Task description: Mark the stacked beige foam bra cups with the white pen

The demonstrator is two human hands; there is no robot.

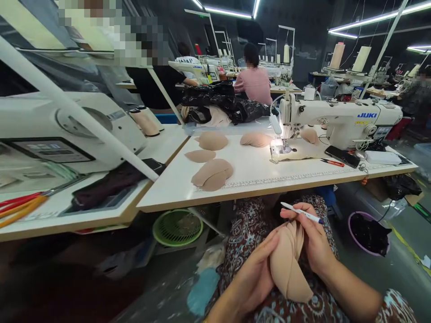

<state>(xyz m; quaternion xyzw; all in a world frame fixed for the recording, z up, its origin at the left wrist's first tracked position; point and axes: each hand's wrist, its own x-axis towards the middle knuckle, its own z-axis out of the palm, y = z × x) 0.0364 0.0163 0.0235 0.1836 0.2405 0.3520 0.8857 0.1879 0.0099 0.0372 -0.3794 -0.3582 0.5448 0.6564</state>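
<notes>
Above my lap I hold a beige fabric-covered bra cup [286,264], its wide end pointing down and folds gathered near its top. My left hand [261,264] is closed round the cup's left side, the fingers partly hidden behind it. At the upper right of the cup, my right hand [313,237] grips a white pen [303,212] with a dark end between thumb and fingers, and its other fingers rest against the cup. On the white sewing table [175,190] lie several more beige cup pieces [213,174].
A lit white sewing machine [346,116] stands on the table's right side, with a phone [341,156] and orange-handled snips [332,163] before it. Black plastic bags [235,105] lie behind. A green basket [178,228] is below. Co-workers sit farther back.
</notes>
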